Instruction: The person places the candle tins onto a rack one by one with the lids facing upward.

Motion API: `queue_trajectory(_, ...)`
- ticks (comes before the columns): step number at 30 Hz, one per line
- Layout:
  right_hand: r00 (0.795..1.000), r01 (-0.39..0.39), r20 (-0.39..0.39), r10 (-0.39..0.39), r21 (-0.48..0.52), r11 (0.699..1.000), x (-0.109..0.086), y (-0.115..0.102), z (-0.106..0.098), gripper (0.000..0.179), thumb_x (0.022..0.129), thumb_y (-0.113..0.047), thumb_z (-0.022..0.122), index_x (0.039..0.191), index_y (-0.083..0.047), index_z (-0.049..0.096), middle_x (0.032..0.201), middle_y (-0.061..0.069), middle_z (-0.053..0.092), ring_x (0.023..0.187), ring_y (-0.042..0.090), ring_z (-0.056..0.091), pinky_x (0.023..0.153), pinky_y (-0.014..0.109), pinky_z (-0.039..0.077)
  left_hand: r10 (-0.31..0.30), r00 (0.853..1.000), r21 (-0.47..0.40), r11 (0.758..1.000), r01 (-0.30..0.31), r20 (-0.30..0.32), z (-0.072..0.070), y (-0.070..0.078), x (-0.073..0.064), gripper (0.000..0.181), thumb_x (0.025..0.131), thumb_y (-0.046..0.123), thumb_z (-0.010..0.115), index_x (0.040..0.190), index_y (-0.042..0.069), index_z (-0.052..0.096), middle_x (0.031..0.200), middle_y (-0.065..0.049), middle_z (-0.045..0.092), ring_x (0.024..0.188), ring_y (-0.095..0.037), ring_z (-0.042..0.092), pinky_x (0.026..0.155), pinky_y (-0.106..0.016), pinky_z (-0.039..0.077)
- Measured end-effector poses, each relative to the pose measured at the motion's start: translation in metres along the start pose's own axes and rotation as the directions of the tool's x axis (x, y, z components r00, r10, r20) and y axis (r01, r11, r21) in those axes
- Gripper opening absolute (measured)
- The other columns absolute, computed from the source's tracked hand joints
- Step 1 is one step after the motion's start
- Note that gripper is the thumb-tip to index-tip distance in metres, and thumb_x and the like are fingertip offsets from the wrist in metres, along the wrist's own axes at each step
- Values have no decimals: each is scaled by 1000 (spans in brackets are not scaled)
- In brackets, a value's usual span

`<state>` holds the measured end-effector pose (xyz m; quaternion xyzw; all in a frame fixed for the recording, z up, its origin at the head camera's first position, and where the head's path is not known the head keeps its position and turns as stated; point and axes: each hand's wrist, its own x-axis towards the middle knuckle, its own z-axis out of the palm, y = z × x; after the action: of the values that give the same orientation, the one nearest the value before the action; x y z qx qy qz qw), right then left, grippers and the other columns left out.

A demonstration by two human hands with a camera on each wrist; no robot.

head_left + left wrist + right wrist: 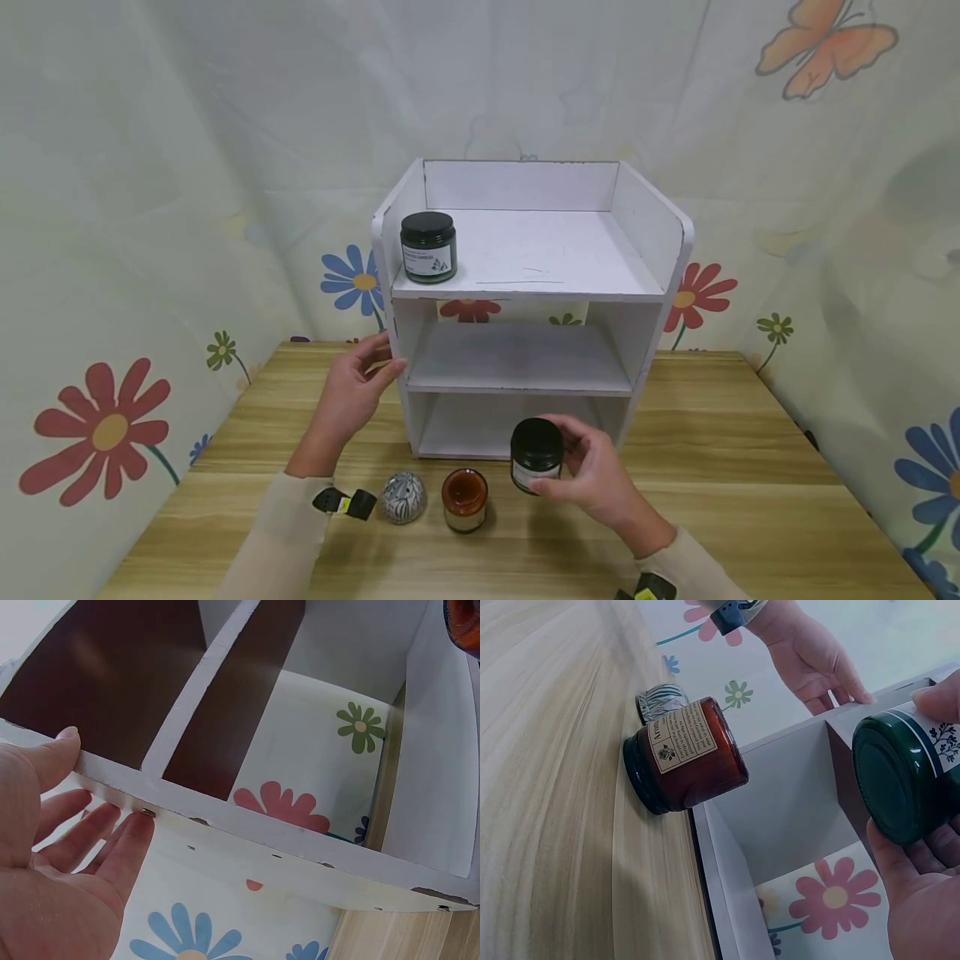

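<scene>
The right hand (592, 475) grasps one dark green candle jar (536, 454) between thumb and fingers, holding it upright above the tabletop, in front of the lowest compartment of the white shelf unit (521, 358). The left hand (352, 387) holds the unit's left side panel, thumb on the front edge and fingertips against the outer face. Near the hands, two objects stand on the wood-grain tabletop (697, 533): one amber glass jar (465, 500) and, beside it to the left, one leaf-patterned container (403, 498). Green candle jars number two in all; the second, a lidded jar labelled "CANDLES" (429, 247), stands at the left front of the top shelf. The unit has three levels. Behind it hangs a pale curtain (525, 83) printed with red, blue and green flowers and, at upper right, one orange butterfly (825, 50). Only the head view includes the top-shelf jar and the butterfly. The right wrist view alone reveals the held jar's green glass base, the plant drawing on its label, and the amber jar inverted, its dark lid (646, 771) against the tabletop. The left wrist view adds the chipped paint along the panel edge and the dark brown undersides (112, 675) of the shelves.
</scene>
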<state>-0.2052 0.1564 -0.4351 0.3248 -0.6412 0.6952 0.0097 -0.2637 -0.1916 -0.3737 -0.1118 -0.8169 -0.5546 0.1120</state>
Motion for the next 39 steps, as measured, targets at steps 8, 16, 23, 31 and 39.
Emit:
queue_trajectory(8, 1000, 12, -3, -12, 4, 1000, 1, -3, 1, 63, 75, 12, 79, 131, 17, 52, 120, -2, 69, 107, 9, 67, 93, 22, 59, 3, 1000, 0, 1000, -3, 1, 0, -3, 1, 55, 100, 31, 67, 150, 17, 52, 148, -9, 55, 135, -33, 56, 115, -50, 46)
queue_trajectory(16, 1000, 17, 4, -16, -37, 999, 5, -5, 2, 62, 76, 8, 82, 132, 13, 54, 120, -2, 68, 107, 9, 67, 94, 22, 58, -3, 1000, 0, 1000, 3, -2, 0, -4, 1, 55, 100, 32, 67, 150, 17, 51, 148, -9, 55, 135, -33, 56, 116, -51, 45)
queue_trajectory(23, 1000, 26, 5, -26, -37, 999, 7, -6, 5, 63, 75, 8, 82, 131, 12, 55, 119, -3, 69, 106, 9, 67, 94, 22, 58, 2, 1000, -4, 1000, -2, -4, 1, -2, 1, 55, 100, 31, 67, 151, 17, 51, 148, -10, 54, 135, -33, 56, 116, -50, 45)
queue_trajectory(31, 999, 39, 10, -39, -39, 998, 10, -7, 7, 62, 75, 9, 81, 131, 12, 55, 119, -4, 69, 106, 8, 67, 94, 22, 59, 2, 1000, -4, 1000, -2, -4, 1, -2, 0, 55, 100, 32, 67, 150, 16, 51, 148, -9, 55, 135, -32, 56, 116, -50, 46)
queue_trajectory(39, 998, 54, 13, -53, -43, 998, 13, -10, 8, 62, 75, 10, 80, 131, 11, 56, 119, -1, 70, 105, 10, 67, 93, 23, 59, -2, 1000, -3, 1000, 2, -7, 1, -2, 1, 54, 100, 32, 67, 150, 16, 52, 148, -9, 55, 134, -32, 56, 115, -50, 46)
